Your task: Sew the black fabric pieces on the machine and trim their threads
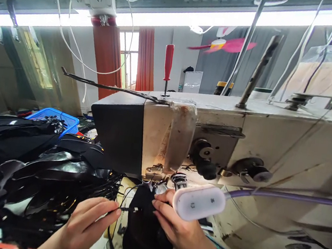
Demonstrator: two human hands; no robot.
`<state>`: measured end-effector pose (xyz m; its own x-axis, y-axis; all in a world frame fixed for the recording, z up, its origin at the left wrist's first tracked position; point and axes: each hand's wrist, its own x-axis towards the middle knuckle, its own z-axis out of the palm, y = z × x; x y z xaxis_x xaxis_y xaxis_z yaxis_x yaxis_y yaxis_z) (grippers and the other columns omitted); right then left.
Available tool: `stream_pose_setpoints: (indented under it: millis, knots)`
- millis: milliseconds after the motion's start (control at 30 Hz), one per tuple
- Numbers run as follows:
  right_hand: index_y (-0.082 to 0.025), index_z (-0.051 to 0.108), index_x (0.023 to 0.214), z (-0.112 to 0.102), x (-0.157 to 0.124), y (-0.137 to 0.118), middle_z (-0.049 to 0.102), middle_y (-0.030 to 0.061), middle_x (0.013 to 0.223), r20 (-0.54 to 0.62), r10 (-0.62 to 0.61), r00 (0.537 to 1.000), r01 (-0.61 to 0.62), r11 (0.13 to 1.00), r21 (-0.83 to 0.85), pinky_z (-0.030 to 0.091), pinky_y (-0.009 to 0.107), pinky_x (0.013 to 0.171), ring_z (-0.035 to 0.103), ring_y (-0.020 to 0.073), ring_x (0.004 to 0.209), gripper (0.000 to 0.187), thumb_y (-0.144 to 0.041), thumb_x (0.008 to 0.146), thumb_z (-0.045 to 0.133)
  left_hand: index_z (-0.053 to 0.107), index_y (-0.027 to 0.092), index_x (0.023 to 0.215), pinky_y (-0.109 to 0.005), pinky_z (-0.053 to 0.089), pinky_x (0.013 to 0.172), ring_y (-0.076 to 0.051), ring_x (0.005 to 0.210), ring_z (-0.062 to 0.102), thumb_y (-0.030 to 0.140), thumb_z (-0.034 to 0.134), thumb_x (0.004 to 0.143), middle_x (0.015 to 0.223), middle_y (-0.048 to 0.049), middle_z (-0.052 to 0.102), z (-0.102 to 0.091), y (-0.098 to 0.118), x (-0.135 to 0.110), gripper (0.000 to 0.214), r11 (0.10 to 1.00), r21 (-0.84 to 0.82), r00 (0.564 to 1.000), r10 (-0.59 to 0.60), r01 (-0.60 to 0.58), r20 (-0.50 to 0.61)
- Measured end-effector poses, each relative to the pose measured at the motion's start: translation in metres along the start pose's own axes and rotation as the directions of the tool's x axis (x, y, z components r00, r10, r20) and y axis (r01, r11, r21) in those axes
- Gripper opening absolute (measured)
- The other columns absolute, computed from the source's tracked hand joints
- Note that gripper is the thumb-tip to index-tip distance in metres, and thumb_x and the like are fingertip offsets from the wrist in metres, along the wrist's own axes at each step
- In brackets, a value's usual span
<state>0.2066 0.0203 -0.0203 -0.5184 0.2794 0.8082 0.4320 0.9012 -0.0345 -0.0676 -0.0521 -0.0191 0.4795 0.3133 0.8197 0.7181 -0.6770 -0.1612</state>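
A sewing machine (164,136) stands in front of me. Below its needle area lies a piece of black fabric (148,235). My right hand (176,222) rests on this fabric, fingertips pressed on it close to the presser foot; a white lamp head (198,203) covers part of the hand. Left of the fabric, my left hand (90,220) pinches a thin black strap (127,209) between thumb and fingers. The strap's end reaches over the fabric and has a small pale piece at its tip. Shadow hides the needle.
Heaped at the left are shiny black pieces (57,167), with a blue basket (54,117) behind. A red screwdriver (168,62) stands upright on the machine's top. The lamp's purple cable (281,196) runs right. White cables (85,66) hang from above.
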Motion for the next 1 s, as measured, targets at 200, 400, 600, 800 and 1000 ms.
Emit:
stream_pose_setpoints:
  millis: [200,400,600,800,1000]
  knots:
    - [-0.018,0.069,0.098,0.000,0.001,-0.002,0.071,0.0097,0.092,-0.029,0.022,0.999,-0.022,1.000,0.004,0.056,0.034,0.084,0.067,0.0211,0.091,0.019,-0.013,0.090,0.053,0.070,0.016,0.105,-0.029,0.057,0.079,-0.018,0.089,0.067,0.009,0.055,0.089,0.095,-0.0073,0.072,0.003,-0.002,-0.003,0.023,1.000,-0.012,1.000,0.025,-0.025,0.017]
    - [-0.018,0.069,0.100,0.001,-0.001,-0.001,0.069,0.0105,0.101,-0.032,0.032,0.999,-0.031,0.999,0.014,0.054,0.038,0.089,0.065,0.0231,0.098,0.019,-0.014,0.088,0.054,0.070,0.016,0.107,-0.029,0.058,0.080,-0.018,0.090,0.066,0.008,0.056,0.089,0.096,-0.0071,0.072,0.005,-0.004,-0.006,0.024,0.999,-0.017,0.999,0.037,-0.036,0.020]
    - [-0.016,0.068,0.102,0.001,-0.001,0.000,0.069,0.0120,0.103,-0.031,0.013,0.999,-0.013,1.000,0.024,0.056,0.039,0.087,0.064,0.0247,0.100,0.020,-0.012,0.087,0.054,0.069,0.008,0.107,-0.032,0.056,0.082,-0.020,0.096,0.062,0.000,0.055,0.086,0.102,-0.0114,0.069,0.007,-0.006,-0.011,0.027,0.996,-0.056,0.996,0.066,-0.063,0.052]
    - [-0.018,0.067,0.105,-0.001,0.000,0.000,0.068,0.0123,0.103,-0.021,0.017,1.000,-0.016,0.999,0.038,0.054,0.040,0.089,0.065,0.0247,0.100,0.023,-0.011,0.087,0.054,0.069,0.015,0.096,-0.027,0.054,0.077,-0.016,0.089,0.062,-0.001,0.057,0.083,0.096,-0.0064,0.068,0.007,-0.002,0.009,0.024,0.987,-0.151,0.998,-0.061,0.058,-0.017]
    - [-0.018,0.064,0.103,-0.001,-0.001,0.006,0.069,0.0109,0.100,0.081,0.154,0.985,-0.170,0.953,0.251,0.053,0.035,0.088,0.065,0.0218,0.098,0.025,-0.011,0.083,0.050,0.064,0.015,0.074,-0.020,0.043,0.056,-0.010,0.060,0.053,0.030,0.060,0.081,0.065,0.0018,0.060,0.011,-0.007,0.083,0.017,0.365,-0.317,0.482,-0.611,0.875,0.628]
